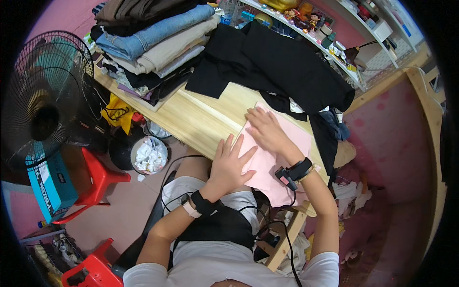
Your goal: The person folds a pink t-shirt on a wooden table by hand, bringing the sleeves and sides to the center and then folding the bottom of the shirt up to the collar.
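A pink piece of cloth (287, 131) lies flattened on the wooden table (186, 112), its near end hanging over the front edge. My left hand (230, 162) rests at the cloth's left edge by the table's rim, fingers spread. Farther up on the cloth, my right hand (265, 128) presses down with its fingers stretched out flat. Neither hand grips anything. Just beyond the cloth, black garments (287, 57) lie in a loose heap across the back of the table.
A tall stack of folded clothes, with blue jeans (158, 33) near its top, stands at the back left. On the left are a fan (45, 115), a waste bin (149, 155) and a red stool (98, 179). Cables hang by my lap. Shelves (330, 36) line the back.
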### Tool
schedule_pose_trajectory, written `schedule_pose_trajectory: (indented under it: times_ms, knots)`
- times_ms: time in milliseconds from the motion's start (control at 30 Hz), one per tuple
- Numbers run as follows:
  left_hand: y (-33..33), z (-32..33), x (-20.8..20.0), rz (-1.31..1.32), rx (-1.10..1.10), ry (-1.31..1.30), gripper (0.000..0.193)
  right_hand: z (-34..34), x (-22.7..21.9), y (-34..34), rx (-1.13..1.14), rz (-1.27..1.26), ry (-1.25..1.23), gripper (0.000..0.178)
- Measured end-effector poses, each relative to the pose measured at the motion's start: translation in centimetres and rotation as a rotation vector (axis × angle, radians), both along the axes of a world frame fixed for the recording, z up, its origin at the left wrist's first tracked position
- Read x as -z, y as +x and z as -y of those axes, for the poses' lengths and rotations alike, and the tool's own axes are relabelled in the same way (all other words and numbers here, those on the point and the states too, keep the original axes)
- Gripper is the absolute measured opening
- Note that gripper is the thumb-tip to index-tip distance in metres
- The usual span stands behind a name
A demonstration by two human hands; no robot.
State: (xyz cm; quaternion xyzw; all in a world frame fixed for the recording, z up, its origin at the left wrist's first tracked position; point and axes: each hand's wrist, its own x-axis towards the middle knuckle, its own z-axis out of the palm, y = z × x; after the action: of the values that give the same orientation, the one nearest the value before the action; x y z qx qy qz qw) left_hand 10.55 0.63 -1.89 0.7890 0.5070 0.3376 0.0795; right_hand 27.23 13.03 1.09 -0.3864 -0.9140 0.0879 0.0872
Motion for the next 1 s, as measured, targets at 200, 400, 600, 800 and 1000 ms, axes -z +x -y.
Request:
schedule_pose_trajectory:
  times_ms: [200, 400, 600, 800, 1000]
  knots:
    - [0.0, 0.5, 0.1, -0.003, 0.017, 0.029, 0.058, -1.5, 1.9, 0.3, 0.132, 0.085, -0.176, 0.058]
    - [0.2, 0.1, -0.5, -0.030, 0.035, 0.005, 0.055, -4.4, 1.9, 0.5, 0.310, 0.082, -0.158, 0.062]
    - [-6.2, -0.7, -1.0, 0.350, -0.006, -0.231, 0.039, 0.2, -1.4, 0.6, 0.265, -0.053, -0.214, 0.062]
    - [-7.7, 2.1, -0.8, 0.310, -0.109, -0.174, 0.033, 5.8, -2.0, 0.9, 0.121, 0.084, -0.258, 0.058]
    - [-2.3, 2.3, -0.8, 0.316, -0.120, -0.216, 0.025, 5.3, 0.1, 1.1, 0.131, 0.143, -0.182, 0.057]
